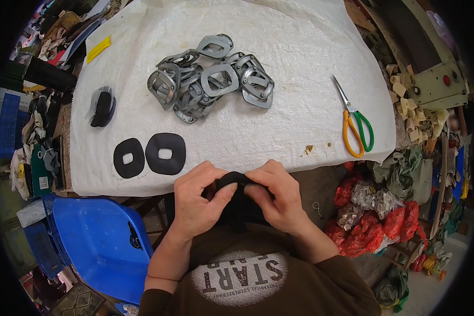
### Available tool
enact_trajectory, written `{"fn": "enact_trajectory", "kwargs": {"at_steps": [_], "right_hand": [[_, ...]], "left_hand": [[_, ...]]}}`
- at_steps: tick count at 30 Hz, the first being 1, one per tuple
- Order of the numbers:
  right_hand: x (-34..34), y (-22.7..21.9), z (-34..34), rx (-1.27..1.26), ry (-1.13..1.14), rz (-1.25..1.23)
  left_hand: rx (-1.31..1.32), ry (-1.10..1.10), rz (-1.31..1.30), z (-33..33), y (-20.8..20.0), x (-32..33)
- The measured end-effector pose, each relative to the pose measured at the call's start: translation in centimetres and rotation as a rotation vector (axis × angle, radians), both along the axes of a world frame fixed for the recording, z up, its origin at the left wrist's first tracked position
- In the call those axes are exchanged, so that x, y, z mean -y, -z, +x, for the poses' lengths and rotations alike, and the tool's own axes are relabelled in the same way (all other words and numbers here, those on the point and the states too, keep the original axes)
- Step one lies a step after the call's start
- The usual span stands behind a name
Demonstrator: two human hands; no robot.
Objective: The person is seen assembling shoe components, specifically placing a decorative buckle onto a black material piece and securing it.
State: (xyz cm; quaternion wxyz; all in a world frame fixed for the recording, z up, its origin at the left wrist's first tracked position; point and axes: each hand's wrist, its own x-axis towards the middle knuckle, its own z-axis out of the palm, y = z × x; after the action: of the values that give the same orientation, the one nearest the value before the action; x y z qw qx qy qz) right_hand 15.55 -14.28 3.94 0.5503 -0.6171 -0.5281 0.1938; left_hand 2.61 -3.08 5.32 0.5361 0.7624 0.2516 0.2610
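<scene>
Brown shirt [297, 284]; L hand [199, 203] & R hand [279, 197], each grip pinching blk pc [231, 178] nr surface [300, 113] w/ metal frames [204, 81].

A white-covered tabletop [310, 89] fills the middle of a cluttered workroom. Blue crates [8, 126] stand at the far left; a blue tub [102, 253] sits nearer. On the right are a pale green machine [437, 87] and, lower, red bags [364, 234]. Pale floor [440, 284] shows at the lower right.
</scene>
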Motion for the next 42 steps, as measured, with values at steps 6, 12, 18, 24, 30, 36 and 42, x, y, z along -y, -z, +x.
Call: {"fn": "enact_trajectory", "kwargs": {"at_steps": [6, 12, 18, 24, 30, 36, 42], "right_hand": [[0.0, 0.1, -1.3, -0.311, 0.044, -0.214], [0.5, 0.5, -1.0, -0.427, -0.047, -0.23], [0.3, 0.5, -1.4, -0.613, 0.121, -0.136], [0.1, 1.0, -0.9, -0.659, 0.102, -0.141], [0.6, 2.8, -0.2, -0.963, -0.127, 0.008], [-0.3, 1.3, -1.2, -1.284, -0.203, 0.11], [-0.4, 1.9, -1.3, -1.529, -0.434, 0.194]], "left_hand": [[0.019, 0.05, 0.023, 0.2, -0.1, -0.1], [-0.002, 0.042, -0.071, 0.1, 0.7, 0.2], [0.26, -0.145, -0.464, 0.5, 2.1, 1.9], [0.223, -0.091, -0.41, -0.3, 1.9, 1.1], [0.173, -0.02, -0.472, -0.5, 2.0, 1.3], [0.224, -0.03, -0.459, -0.4, 2.0, 1.4], [0.258, 0.058, -0.412, -0.3, 2.1, 1.0]]}}
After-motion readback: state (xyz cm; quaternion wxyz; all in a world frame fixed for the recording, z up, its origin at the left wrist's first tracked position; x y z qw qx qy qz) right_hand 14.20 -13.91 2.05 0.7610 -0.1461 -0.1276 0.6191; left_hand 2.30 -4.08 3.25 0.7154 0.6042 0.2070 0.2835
